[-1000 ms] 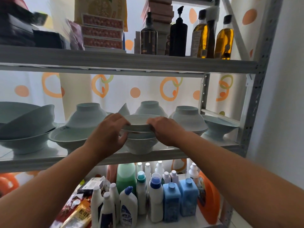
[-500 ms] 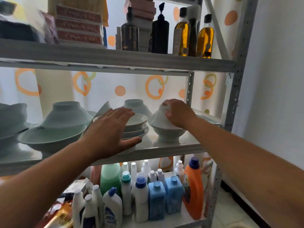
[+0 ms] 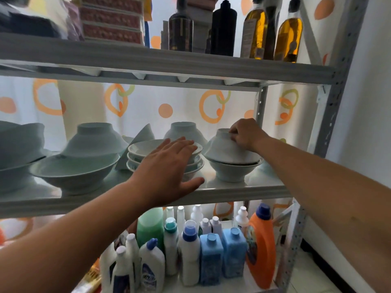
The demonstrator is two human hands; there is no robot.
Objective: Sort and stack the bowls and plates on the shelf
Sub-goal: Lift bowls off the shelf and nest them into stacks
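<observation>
Since half a second ago little has shifted, middle shelf (image 3: 243,190) carrying pale crockery, left hand (image 3: 167,170) spread flat against stacked plates (image 3: 165,154), right hand (image 3: 245,133) curled gripping inverted bowl (image 3: 226,149) atop upright bowl (image 3: 230,171).

No text is readable (bottle labels (image 3: 149,275) too blurred).

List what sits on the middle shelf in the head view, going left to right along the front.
Partly cut-off bowls at the left edge → wide upright bowl with an upturned bowl on it → stack of shallow plates under the left hand → upturned bowl on an upright bowl, gripped by the right hand.
</observation>
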